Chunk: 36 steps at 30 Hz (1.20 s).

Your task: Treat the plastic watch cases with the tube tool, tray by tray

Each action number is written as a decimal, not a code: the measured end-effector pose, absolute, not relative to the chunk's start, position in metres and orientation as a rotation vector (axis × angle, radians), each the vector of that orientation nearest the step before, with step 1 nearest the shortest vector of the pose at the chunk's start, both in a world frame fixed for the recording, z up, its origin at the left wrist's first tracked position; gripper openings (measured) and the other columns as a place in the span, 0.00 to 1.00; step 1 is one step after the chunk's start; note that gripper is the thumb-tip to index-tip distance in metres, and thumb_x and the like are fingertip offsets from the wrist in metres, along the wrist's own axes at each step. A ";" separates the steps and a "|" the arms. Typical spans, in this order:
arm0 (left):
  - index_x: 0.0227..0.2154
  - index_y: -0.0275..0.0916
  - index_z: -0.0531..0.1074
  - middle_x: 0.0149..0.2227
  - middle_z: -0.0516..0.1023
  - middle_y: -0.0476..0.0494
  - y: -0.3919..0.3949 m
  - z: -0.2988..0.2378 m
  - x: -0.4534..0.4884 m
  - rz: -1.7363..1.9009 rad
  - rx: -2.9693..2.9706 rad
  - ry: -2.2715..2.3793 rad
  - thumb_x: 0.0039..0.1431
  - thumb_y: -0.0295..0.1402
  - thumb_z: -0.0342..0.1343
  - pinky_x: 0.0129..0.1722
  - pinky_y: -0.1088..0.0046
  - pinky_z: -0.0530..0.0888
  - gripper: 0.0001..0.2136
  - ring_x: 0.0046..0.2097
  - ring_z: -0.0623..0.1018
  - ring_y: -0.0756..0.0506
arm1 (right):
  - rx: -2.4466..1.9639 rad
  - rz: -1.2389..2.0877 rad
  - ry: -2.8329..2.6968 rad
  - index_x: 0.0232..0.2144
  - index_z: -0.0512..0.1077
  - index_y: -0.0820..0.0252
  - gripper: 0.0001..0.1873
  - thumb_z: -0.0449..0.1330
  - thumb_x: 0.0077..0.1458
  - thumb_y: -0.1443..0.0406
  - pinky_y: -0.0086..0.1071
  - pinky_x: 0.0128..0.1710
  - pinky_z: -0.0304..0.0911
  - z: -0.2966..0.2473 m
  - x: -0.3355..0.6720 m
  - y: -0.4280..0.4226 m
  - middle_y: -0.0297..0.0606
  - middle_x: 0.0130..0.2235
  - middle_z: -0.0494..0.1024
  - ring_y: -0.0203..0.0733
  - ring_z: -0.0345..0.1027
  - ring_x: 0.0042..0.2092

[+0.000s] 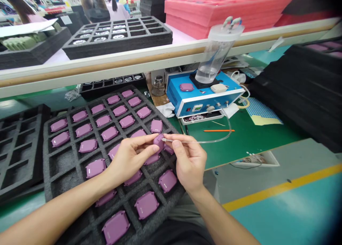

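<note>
Over the black foam tray (57, 162), my left hand (130, 154) pinches a small purple watch case (158, 141) between thumb and fingers, tilted on edge. The thumb and fingers of my right hand (189, 159) close on a thin clear tube (213, 141), whose pale tip is at the face of the watch case. My right fingertips also come against the case's edge. Several more purple watch cases (146, 205) lie in the tray's compartments beneath my hands. The tube curves back to a blue control box (173, 95).
On the blue box stand a clear cylinder (210, 59), a purple case (186, 87) and a beige case (219, 88). An orange stick (219, 131) lies on the green mat. Black foam trays (288, 84) are stacked right. A shelf edge (107, 65) crosses behind; people sit beyond.
</note>
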State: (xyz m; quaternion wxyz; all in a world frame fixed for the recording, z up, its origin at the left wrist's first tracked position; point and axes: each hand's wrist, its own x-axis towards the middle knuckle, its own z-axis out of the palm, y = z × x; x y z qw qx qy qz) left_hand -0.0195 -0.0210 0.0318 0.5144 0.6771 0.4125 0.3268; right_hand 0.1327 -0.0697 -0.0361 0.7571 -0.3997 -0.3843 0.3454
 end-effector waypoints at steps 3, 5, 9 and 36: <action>0.52 0.35 0.81 0.49 0.84 0.41 -0.021 0.032 -0.019 0.787 1.628 0.981 0.60 0.36 0.67 0.47 0.69 0.85 0.19 0.47 0.87 0.39 | -0.877 0.751 -0.837 0.42 0.80 0.54 0.05 0.64 0.66 0.63 0.33 0.48 0.79 -0.036 0.133 -0.070 0.37 0.45 0.86 0.40 0.82 0.45; 0.52 0.34 0.81 0.49 0.84 0.41 -0.021 0.033 -0.019 0.789 1.625 0.980 0.60 0.36 0.68 0.47 0.70 0.85 0.19 0.47 0.87 0.39 | -0.876 0.750 -0.837 0.42 0.80 0.54 0.05 0.64 0.66 0.63 0.34 0.48 0.79 -0.036 0.133 -0.070 0.38 0.45 0.86 0.40 0.82 0.45; 0.52 0.33 0.81 0.49 0.84 0.41 -0.022 0.032 -0.019 0.798 1.612 0.968 0.59 0.35 0.68 0.48 0.71 0.84 0.19 0.47 0.86 0.39 | -0.872 0.747 -0.833 0.42 0.80 0.55 0.05 0.64 0.65 0.64 0.34 0.49 0.78 -0.037 0.133 -0.070 0.38 0.45 0.85 0.41 0.82 0.45; 0.52 0.34 0.81 0.50 0.84 0.43 -0.022 0.035 -0.018 0.783 1.587 0.953 0.59 0.34 0.67 0.51 0.69 0.83 0.19 0.49 0.86 0.40 | -0.875 0.757 -0.822 0.42 0.80 0.55 0.05 0.65 0.65 0.63 0.36 0.49 0.79 -0.036 0.132 -0.071 0.38 0.45 0.85 0.41 0.82 0.45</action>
